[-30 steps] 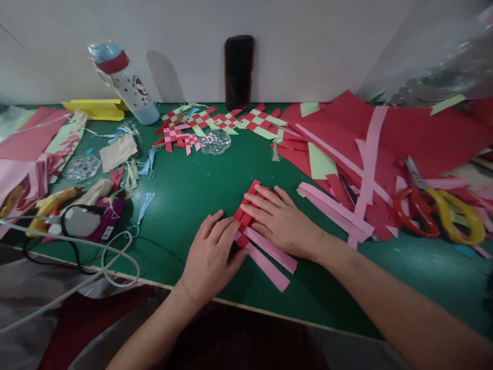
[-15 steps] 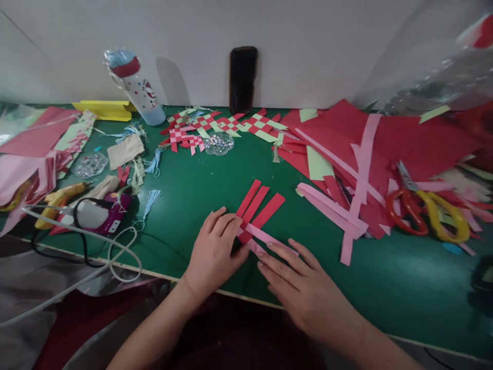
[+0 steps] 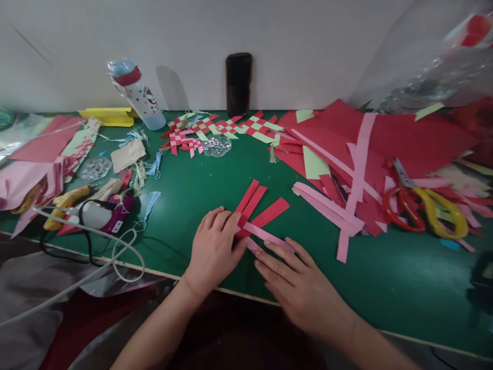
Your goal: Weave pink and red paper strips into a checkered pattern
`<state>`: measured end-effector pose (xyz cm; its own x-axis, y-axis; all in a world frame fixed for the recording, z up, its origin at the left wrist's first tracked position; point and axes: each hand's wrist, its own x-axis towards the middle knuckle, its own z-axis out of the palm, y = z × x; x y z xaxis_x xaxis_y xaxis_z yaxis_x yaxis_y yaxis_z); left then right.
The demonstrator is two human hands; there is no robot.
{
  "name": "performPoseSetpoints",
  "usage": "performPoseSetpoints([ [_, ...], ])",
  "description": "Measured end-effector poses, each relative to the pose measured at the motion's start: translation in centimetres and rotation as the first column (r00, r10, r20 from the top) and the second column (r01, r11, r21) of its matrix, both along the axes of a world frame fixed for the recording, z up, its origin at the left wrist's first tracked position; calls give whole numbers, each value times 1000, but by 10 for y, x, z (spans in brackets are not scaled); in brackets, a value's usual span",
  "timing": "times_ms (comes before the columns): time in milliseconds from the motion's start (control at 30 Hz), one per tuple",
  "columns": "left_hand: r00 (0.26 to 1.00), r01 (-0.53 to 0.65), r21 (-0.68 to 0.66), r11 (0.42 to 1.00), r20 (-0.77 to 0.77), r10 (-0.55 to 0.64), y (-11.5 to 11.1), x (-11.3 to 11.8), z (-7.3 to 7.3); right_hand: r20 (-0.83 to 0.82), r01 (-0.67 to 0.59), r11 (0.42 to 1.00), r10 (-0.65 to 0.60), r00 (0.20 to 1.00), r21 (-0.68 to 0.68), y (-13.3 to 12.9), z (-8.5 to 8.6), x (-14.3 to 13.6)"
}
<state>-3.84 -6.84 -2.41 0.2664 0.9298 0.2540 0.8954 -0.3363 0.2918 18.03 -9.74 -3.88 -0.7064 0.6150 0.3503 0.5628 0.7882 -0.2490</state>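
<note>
Red paper strips (image 3: 256,203) fan out away from me, crossed by pink paper strips (image 3: 265,234) that slant down to the right. Over the left end of the crossing, my left hand (image 3: 215,249) is closed, its fingers bent and its thumb at the near side, holding the strips against the table. Those fingers hide part of the weave. My right hand (image 3: 298,282) lies open, fingers stretched out over the right ends of the pink strips. The rightmost red strip (image 3: 271,211) is splayed apart from the other two.
Pink strips (image 3: 327,208), scissors (image 3: 410,187) and red sheets (image 3: 408,139) lie right. Woven paper pieces (image 3: 231,126) and a bead dish (image 3: 216,146) sit behind. A phone (image 3: 238,85) and bottle (image 3: 140,97) stand at the wall. A glue gun (image 3: 69,203) and cables (image 3: 131,262) lie left.
The rightmost red strip has swung slightly outward to the right. Both hands stay nearly in place on the strips. The camera view has shifted a little.
</note>
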Motion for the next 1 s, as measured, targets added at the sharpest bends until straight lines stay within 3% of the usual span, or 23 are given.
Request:
performPoseSetpoints([
  [200,998,9,10,1000,-64,-9,1,-1,4,12,7,1000,-8,1000,26,0,0,0],
  [300,973,177,2,984,-152,-174,8,-5,13,18,2,999,-2,1000,40,0,-1,0],
  [400,876,413,-48,910,-251,-411,23,-7,20,32,-16,999,14,999,41,-1,-1,2],
  [500,794,528,-107,843,-291,-534,38,-6,23,30,-5,1000,4,1000,28,-1,-2,2],
  [600,775,539,-127,833,-313,-549,47,-8,19,21,-3,1000,2,1000,24,-2,-1,2],
  [800,819,485,-92,870,-300,-489,45,-14,12,26,-3,1000,2,1000,19,-1,1,1],
  [1000,917,378,-48,925,-121,-381,26,-29,15,10,5,1000,-5,1000,4,-1,-2,1],
])
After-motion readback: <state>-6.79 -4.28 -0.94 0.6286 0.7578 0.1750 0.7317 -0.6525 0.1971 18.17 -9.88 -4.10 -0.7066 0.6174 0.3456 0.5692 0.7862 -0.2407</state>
